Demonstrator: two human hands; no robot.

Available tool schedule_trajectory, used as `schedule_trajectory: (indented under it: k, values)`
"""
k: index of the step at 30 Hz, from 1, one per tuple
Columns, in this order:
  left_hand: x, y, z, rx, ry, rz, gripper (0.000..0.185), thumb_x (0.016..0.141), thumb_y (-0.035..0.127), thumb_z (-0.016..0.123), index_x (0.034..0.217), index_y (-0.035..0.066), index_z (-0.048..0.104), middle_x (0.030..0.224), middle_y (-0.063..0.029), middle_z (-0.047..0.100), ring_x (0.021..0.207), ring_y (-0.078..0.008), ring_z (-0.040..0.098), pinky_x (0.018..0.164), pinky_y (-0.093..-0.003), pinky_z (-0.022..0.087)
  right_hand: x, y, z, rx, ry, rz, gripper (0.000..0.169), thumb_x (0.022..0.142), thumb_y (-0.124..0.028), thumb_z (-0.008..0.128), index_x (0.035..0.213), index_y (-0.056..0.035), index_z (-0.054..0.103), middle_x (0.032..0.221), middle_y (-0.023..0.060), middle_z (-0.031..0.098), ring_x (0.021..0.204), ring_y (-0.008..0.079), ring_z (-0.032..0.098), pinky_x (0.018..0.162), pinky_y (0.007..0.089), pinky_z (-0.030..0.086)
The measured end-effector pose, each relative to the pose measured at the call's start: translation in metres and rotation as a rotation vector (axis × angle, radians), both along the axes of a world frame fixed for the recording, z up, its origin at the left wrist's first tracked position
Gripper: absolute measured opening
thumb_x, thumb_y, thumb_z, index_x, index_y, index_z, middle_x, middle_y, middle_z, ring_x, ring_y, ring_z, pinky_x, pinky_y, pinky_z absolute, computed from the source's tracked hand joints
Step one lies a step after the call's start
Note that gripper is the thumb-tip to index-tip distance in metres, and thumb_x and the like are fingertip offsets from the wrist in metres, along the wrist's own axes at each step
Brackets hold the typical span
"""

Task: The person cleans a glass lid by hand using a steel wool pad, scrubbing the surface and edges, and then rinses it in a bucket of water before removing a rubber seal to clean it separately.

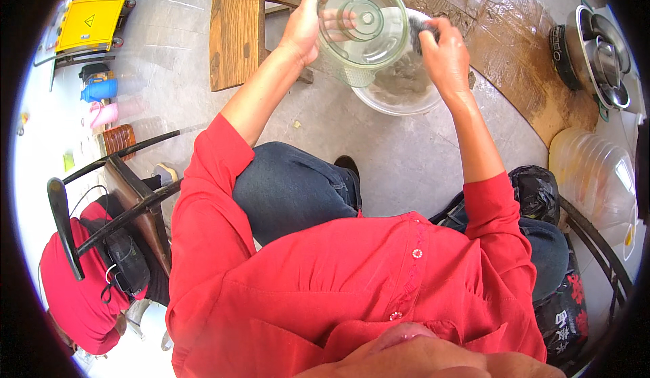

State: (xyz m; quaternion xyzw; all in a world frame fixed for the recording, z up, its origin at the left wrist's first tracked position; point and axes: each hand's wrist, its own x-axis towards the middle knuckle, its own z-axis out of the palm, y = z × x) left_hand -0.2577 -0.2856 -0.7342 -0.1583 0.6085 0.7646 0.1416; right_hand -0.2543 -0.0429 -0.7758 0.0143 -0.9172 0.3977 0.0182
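My left hand (pixel 303 28) holds a clear, green-tinted round lid or bowl (pixel 366 55) by its left side, with some fingers visible through it. The piece is raised over a white basin (pixel 401 109) of murky grey water on the floor. My right hand (pixel 448 55) grips a dark scrubber (pixel 417 31), perhaps steel wool, at the right of the clear piece. Whether the scrubber touches its rim is hard to tell. Below the clear piece, a pale perforated part (pixel 359 77) shows at the basin's left edge.
A wooden stool (pixel 234 37) stands left of the basin. Wet brown cardboard (pixel 487 27) covers the floor behind it. At right are metal pots (pixel 604 58) in a tub, stacked clear plastic containers (pixel 591 169) and a black bag (pixel 533 190). A dark chair (pixel 137 195) stands at left.
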Motion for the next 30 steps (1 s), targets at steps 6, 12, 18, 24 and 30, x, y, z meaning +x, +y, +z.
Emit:
schedule_trajectory:
  k: [6,12,18,24,30]
  values:
    - [0.005,0.045,0.004,-0.082,0.031,-0.183,0.059,0.106,0.052,0.036,0.137,0.005,0.054,0.094,-0.0136,0.072,0.088,-0.0208,0.069,0.078,-0.0366,0.057,-0.015,-0.033,0.011,-0.149,0.463,0.016,0.023,0.081,-0.008,0.067,0.104,-0.0065,0.065,0.101,0.0165,0.062,0.096,0.0366,0.060,0.083,0.0462,0.051]
    - [0.009,0.037,0.007,-0.066,0.053,-0.041,0.056,0.107,0.048,0.037,0.131,0.004,0.060,0.096,-0.0115,0.072,0.093,-0.0166,0.066,0.090,-0.0331,0.051,0.033,-0.042,0.020,-0.026,0.659,0.592,0.019,0.076,-0.003,0.066,0.094,-0.0080,0.064,0.101,0.0127,0.061,0.094,0.0352,0.059,0.080,0.0449,0.051]
    - [-0.002,0.046,-0.017,0.042,0.173,-0.052,0.056,0.106,0.051,0.036,0.126,0.003,0.059,0.093,-0.0144,0.072,0.086,-0.0199,0.069,0.080,-0.0352,0.056,0.005,-0.054,0.039,-0.059,0.692,0.145,0.021,0.076,-0.003,0.066,0.096,-0.0070,0.063,0.097,0.0119,0.059,0.089,0.0317,0.058,0.075,0.0444,0.052]
    - [-0.001,0.012,-0.008,0.075,0.038,-0.029,0.053,0.106,0.047,0.040,0.130,0.004,0.060,0.114,-0.0113,0.070,0.095,-0.0198,0.070,0.081,-0.0343,0.058,0.047,-0.030,-0.001,0.009,0.645,0.553,0.025,0.077,-0.002,0.064,0.100,-0.0098,0.066,0.101,0.0078,0.061,0.095,0.0304,0.059,0.083,0.0407,0.053]
    - [0.004,0.038,-0.005,-0.055,-0.006,-0.041,0.060,0.106,0.053,0.035,0.129,0.002,0.055,0.092,-0.0166,0.071,0.075,-0.0225,0.070,0.071,-0.0383,0.058,-0.010,0.028,-0.019,0.202,0.533,0.348,0.023,0.082,-0.002,0.062,0.104,-0.0095,0.066,0.105,0.0117,0.062,0.096,0.0352,0.060,0.084,0.0438,0.053]
